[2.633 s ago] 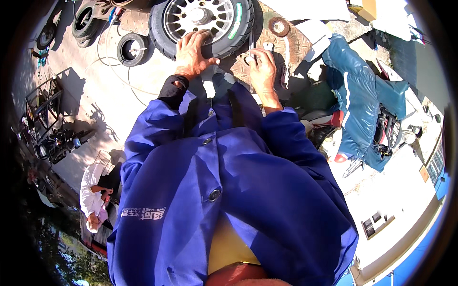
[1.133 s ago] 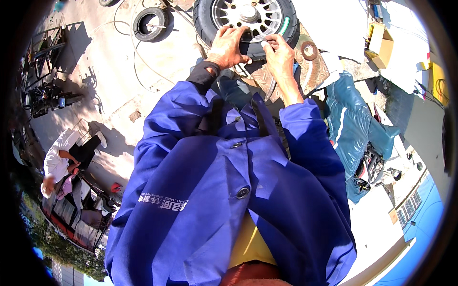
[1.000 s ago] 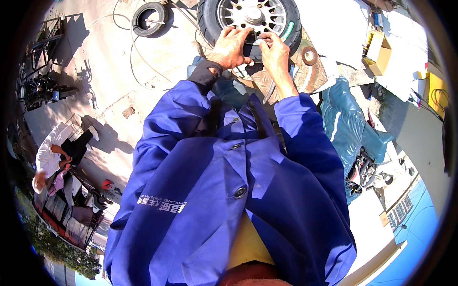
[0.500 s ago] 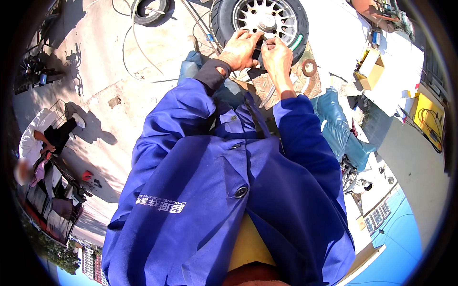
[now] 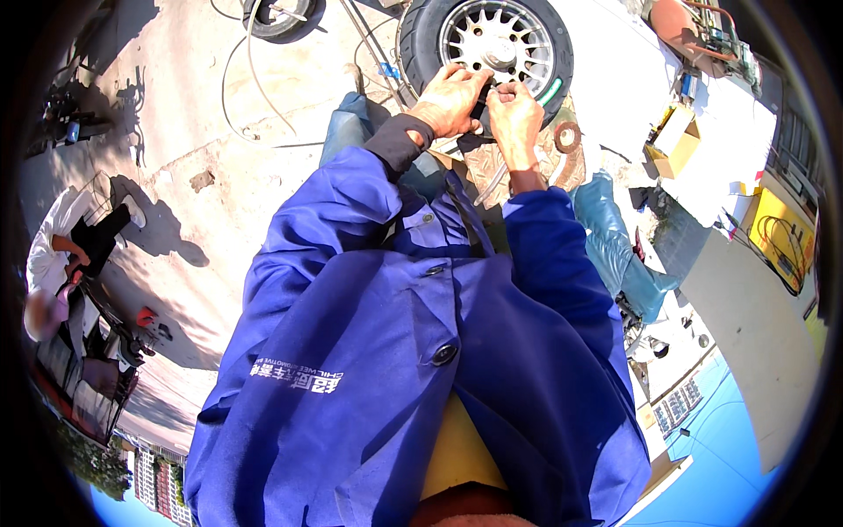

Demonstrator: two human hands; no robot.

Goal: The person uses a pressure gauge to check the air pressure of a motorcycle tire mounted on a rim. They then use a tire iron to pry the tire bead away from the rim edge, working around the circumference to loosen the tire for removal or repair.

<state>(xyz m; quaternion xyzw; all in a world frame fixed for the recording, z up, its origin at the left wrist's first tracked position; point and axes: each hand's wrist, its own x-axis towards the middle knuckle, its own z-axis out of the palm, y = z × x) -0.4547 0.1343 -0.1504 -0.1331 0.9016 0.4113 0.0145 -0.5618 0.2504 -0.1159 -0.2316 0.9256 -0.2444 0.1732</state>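
A wheel with a silver spoked rim [image 5: 499,54] and a black tyre [image 5: 421,54] is at the top middle, its face turned up toward me. My left hand [image 5: 450,98] grips the tyre's near edge, fingertips by the rim and thumb lower down. Just to the right, my right hand [image 5: 516,119] is pinched closed at the near side of the rim. Whatever lies between its fingertips is too small and hidden to name. A green curved mark [image 5: 551,91] shows on the tyre beside this hand. Below both hands is a rusty patterned metal plate [image 5: 486,167].
Another small tyre [image 5: 281,19] and a thin hose [image 5: 230,97] lie on the ground to the left. A round rusty part [image 5: 567,136] sits right of the wheel. Farther right are an open cardboard box [image 5: 676,145] and a yellow case [image 5: 781,233]. Someone in white [image 5: 53,233] sits far left.
The wheel and both hands sit slightly lower and farther right in the picture, as the whole view has shifted. My hands keep nearly the same hold, right fingertips still pinched by the rim.
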